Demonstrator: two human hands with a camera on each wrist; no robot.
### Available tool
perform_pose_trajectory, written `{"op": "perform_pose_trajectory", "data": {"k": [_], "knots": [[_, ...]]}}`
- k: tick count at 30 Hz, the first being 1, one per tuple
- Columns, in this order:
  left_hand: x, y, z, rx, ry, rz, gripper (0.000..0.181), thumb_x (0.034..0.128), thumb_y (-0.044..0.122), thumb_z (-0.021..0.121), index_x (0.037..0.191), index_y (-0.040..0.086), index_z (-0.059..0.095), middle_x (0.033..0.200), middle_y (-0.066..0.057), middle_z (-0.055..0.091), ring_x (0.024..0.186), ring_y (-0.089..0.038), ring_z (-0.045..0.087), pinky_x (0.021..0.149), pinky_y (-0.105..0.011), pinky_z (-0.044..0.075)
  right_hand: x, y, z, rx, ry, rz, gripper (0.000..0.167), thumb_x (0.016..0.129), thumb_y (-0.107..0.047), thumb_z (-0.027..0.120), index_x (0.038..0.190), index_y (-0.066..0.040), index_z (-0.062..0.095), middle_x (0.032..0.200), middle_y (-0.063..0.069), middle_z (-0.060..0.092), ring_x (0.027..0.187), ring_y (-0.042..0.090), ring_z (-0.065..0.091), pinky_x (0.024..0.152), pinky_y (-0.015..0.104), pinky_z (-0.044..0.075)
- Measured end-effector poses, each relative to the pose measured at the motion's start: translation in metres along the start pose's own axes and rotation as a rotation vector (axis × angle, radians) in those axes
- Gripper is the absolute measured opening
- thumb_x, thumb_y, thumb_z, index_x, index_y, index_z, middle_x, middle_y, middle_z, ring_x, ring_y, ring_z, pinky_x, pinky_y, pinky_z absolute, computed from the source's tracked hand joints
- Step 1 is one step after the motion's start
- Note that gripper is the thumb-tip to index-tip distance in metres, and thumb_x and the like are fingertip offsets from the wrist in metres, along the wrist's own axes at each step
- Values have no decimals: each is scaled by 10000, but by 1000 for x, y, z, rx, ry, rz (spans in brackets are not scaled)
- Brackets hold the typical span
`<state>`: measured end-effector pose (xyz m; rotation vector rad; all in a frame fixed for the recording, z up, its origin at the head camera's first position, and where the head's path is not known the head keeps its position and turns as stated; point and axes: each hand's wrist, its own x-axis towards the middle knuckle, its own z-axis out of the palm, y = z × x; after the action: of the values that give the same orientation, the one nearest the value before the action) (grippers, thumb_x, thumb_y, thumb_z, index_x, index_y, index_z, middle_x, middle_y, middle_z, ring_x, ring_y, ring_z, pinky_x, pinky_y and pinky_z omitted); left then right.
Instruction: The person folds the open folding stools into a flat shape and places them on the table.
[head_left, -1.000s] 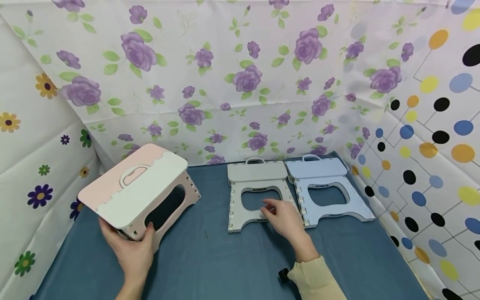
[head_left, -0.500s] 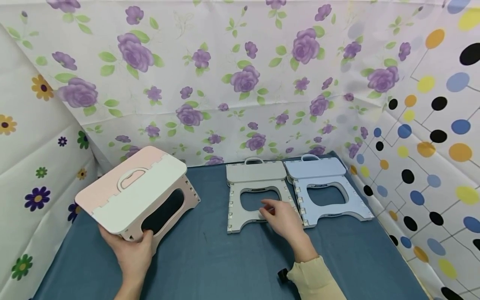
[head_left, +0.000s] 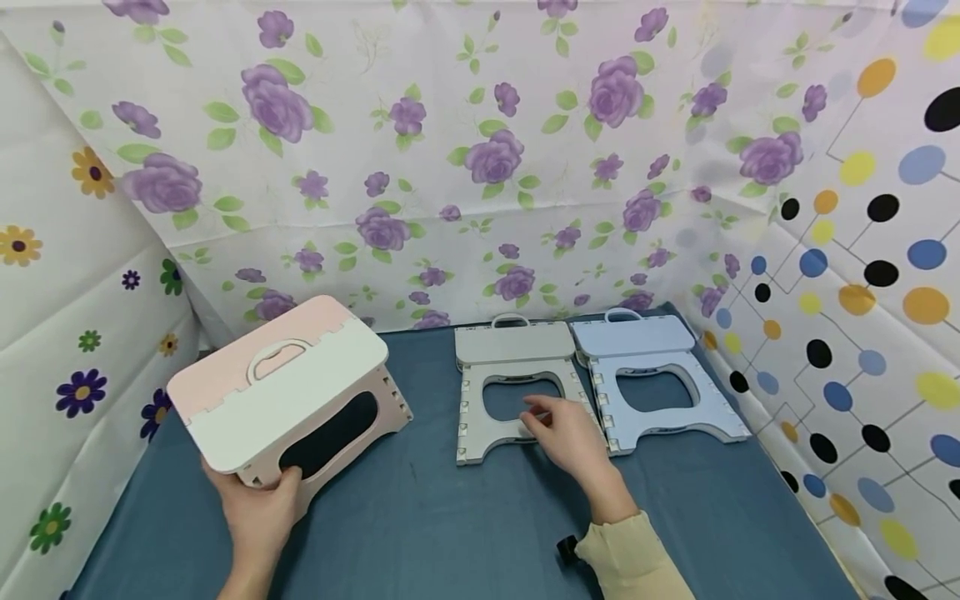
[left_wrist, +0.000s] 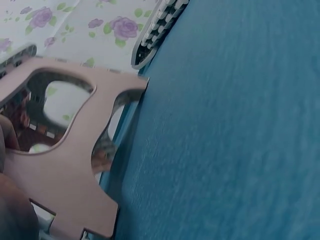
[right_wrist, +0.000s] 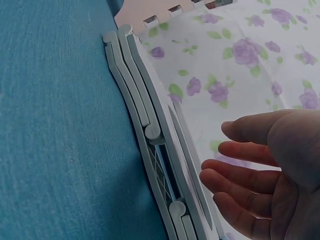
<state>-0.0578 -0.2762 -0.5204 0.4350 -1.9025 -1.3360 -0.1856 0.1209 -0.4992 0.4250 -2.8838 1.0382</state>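
Observation:
At the left of the head view a pink and white folding stool (head_left: 300, 400) stands unfolded, its seat tilted towards me. My left hand (head_left: 253, 512) grips its near end, the thumb at the dark opening in the side panel; the other fingers are hidden beneath the seat. The left wrist view shows the stool's pink side panel (left_wrist: 65, 175) close up. Above the near part of a folded grey-white stool (head_left: 513, 343) is my right hand (head_left: 570, 442). Its fingers are loosely bent and hold nothing, and in the right wrist view they appear apart from that stool.
A folded light blue stool (head_left: 637, 337) lies directly right of the grey-white one. Blue cloth (head_left: 420, 533) covers the table. A flowered curtain (head_left: 450, 167) hangs behind, and a dotted curtain (head_left: 862, 375) borders the right side.
The pink and white stool has shifted slightly right and towards me, its tilt changing a little, with my left hand still gripping it. My right hand stays in place.

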Motion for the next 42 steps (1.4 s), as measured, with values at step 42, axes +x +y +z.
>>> {"op": "perform_pose_trajectory", "data": {"k": [42], "knots": [[41,-27,-16,-101,-353,104,766,720,-278,583,1441,-111,384,1256,143,520,1084,-109,494,901,-173,374,-5,-84,66,150,-248,-229,664,1011,-350,785,1594,-167,526,1379,98,690,1122,229,704,850,337,584]]}}
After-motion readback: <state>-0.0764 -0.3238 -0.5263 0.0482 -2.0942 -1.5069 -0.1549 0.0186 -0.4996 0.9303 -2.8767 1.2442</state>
